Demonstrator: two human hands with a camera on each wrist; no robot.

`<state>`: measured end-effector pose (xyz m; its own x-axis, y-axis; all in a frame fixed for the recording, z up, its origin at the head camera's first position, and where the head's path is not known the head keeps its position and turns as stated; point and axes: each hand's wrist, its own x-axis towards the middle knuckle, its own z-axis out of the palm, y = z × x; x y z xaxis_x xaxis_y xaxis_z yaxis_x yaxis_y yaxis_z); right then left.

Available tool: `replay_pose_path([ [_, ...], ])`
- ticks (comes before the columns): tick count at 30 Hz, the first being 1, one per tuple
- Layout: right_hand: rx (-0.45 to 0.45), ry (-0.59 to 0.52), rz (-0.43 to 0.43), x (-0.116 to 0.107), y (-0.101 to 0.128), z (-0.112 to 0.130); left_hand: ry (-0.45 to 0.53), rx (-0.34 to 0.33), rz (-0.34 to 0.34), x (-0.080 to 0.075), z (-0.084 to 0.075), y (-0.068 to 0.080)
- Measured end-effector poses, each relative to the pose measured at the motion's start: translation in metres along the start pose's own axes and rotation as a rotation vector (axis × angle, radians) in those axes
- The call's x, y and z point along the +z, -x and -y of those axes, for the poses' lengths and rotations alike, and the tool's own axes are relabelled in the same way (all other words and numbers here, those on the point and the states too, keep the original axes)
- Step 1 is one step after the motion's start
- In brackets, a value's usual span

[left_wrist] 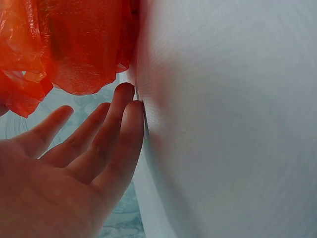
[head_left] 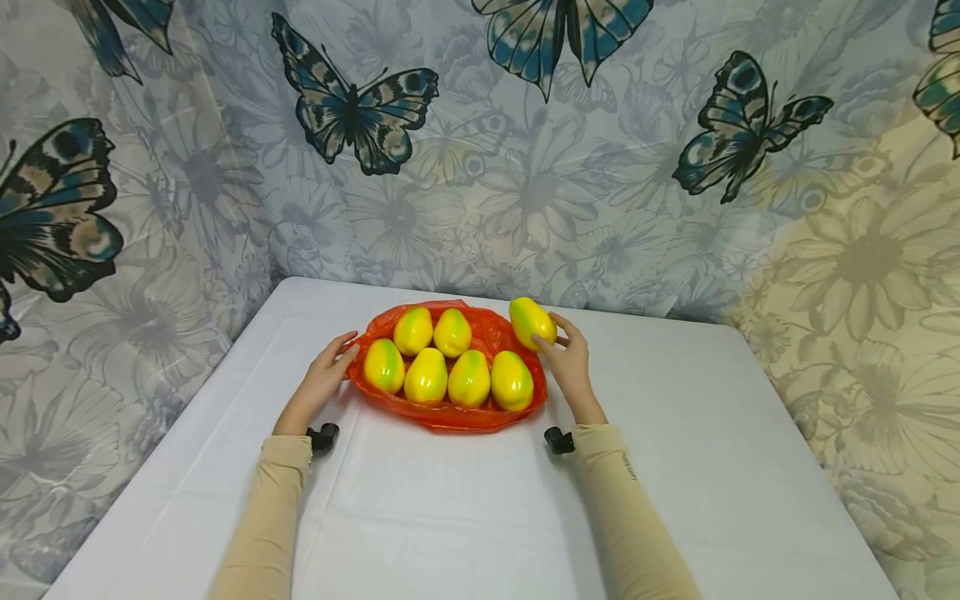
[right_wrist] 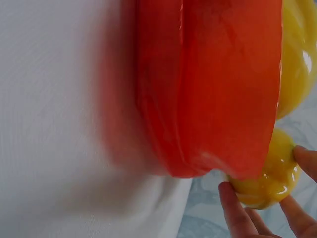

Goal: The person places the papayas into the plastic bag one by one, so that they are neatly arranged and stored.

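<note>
Several yellow-green mangoes (head_left: 426, 377) lie in two rows in an opened red plastic bag (head_left: 465, 421). My right hand (head_left: 570, 358) grips one more mango (head_left: 531, 322) at the bag's back right edge, thumb and fingertips spread round it. In the right wrist view the bag's red side (right_wrist: 223, 89) covers part of that held mango (right_wrist: 270, 173). My left hand (head_left: 326, 375) is at the bag's left edge. The left wrist view has its fingers (left_wrist: 94, 144) extended and slightly bent, close to the crinkled red plastic (left_wrist: 79, 44).
A white cloth (head_left: 450, 517) covers the table under the bag. Behind it hangs a grey floral backdrop (head_left: 480, 208) printed with large butterflies, close to the table's back edge. Black wrist cameras (head_left: 558, 440) sit at the beige sleeves (head_left: 637, 517).
</note>
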<state>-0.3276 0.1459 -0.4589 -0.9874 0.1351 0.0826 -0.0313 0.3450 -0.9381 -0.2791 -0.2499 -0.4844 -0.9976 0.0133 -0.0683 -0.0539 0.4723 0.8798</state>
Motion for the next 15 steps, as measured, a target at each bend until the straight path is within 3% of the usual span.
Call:
replay_pose_path([
  [15, 0.001, -0.007, 0.042, 0.022, 0.005, 0.012, 0.002, -0.004, 0.006, -0.001, 0.002, -0.001],
])
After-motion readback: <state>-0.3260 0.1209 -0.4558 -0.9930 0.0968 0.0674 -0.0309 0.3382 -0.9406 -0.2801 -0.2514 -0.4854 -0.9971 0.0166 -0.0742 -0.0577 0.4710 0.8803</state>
